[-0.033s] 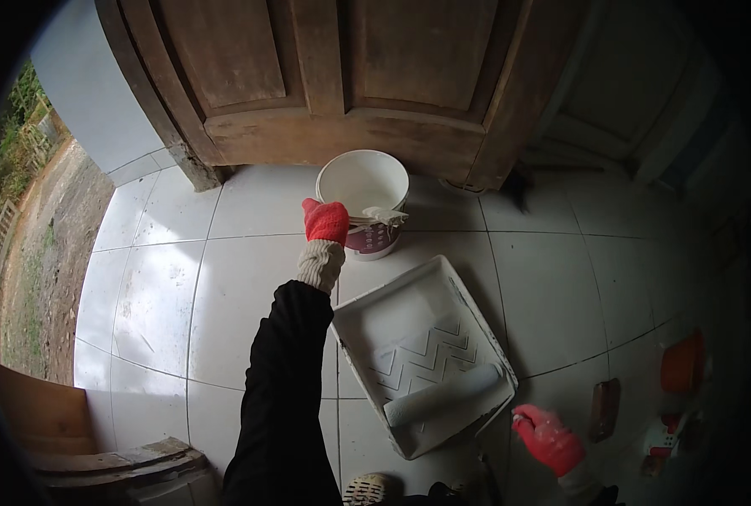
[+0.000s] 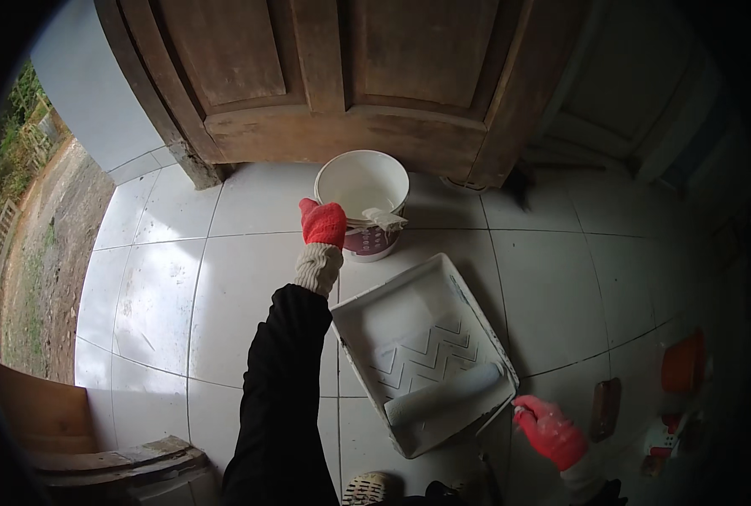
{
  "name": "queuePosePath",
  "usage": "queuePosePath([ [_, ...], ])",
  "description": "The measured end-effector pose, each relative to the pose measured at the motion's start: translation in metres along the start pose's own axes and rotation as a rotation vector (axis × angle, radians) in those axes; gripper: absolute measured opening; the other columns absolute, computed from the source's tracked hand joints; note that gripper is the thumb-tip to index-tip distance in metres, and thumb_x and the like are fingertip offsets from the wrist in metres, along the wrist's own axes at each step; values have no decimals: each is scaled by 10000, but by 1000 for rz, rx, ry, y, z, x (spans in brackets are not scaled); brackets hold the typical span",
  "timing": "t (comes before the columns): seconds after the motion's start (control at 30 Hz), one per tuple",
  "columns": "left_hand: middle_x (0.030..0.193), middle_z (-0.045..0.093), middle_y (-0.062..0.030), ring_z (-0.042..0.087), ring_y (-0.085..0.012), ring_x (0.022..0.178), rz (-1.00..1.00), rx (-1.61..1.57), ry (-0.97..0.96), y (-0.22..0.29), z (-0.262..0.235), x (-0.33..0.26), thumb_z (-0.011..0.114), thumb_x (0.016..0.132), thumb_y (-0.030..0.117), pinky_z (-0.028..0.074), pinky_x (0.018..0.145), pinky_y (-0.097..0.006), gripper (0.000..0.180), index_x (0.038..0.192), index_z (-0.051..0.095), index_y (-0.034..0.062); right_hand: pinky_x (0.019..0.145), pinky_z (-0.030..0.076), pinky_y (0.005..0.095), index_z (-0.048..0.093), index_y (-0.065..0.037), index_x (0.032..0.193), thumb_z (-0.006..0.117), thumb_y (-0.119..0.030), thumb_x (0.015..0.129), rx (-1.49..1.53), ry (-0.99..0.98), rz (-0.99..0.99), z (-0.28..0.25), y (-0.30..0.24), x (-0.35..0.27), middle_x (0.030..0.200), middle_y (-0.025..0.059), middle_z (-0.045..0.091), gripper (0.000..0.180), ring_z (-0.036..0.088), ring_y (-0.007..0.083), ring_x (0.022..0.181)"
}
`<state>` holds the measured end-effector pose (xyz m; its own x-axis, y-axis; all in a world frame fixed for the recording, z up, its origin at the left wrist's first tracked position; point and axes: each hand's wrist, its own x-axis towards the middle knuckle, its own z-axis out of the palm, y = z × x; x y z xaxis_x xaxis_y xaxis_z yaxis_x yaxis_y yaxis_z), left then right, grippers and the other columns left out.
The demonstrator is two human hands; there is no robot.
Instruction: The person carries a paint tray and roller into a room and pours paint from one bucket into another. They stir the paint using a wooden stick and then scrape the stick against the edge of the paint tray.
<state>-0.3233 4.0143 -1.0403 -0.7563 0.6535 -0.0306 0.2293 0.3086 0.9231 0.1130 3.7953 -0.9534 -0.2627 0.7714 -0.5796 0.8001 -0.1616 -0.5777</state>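
Left hand (image 2: 323, 223) in a red glove is curled on the rim of the white bucket (image 2: 363, 202) by the door. Right hand (image 2: 550, 430) is closed round the roller (image 2: 443, 394) handle, roller lying in the tray (image 2: 392, 316).

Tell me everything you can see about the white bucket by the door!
The white bucket is round and looks like plastic, with a dark red band low on its side. It stands upright on the pale floor tiles, just in front of the brown wooden door. It is open, with no lid on it, and white inside. A paintbrush rests across its rim. The left hand, in a red glove, is at the rim on the bucket's left side.
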Motion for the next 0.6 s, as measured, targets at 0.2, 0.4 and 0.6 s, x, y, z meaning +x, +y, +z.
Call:
queuePosePath([
  [0.2, 790, 576, -201, 579, -375, 741, 212, 73, 108, -2, -68, -26, 512, 753, 119, 453, 695, -431, 202, 913, 455, 9, 714, 507, 331, 472, 17, 1179, 437, -247, 946, 566, -234, -171, 6, -88, 61, 934, 155, 602, 355, 617, 208, 778],
  [0.4, 809, 563, -175, 570, -340, 748, 366, 64, 192, -14, -151, -70, 521, 745, 91, 451, 697, -412, 191, 909, 449, 27, 762, 515, 398, 436, 1, 1207, 445, -401, 937, 1121, -837, 125, 68, -186, 87, 1021, 185, 559, 484, 608, 332, 919],
  [0.6, 819, 549, -138, 566, -305, 753, 386, 82, 321, -44, -218, -123, 533, 752, 51, 450, 694, -380, 178, 912, 455, 42, 782, 522, 396, 468, -4, 1033, 518, -251, 901, 1050, -1027, -24, 130, -223, 52, 925, 136, 549, 285, 610, 299, 909],
])
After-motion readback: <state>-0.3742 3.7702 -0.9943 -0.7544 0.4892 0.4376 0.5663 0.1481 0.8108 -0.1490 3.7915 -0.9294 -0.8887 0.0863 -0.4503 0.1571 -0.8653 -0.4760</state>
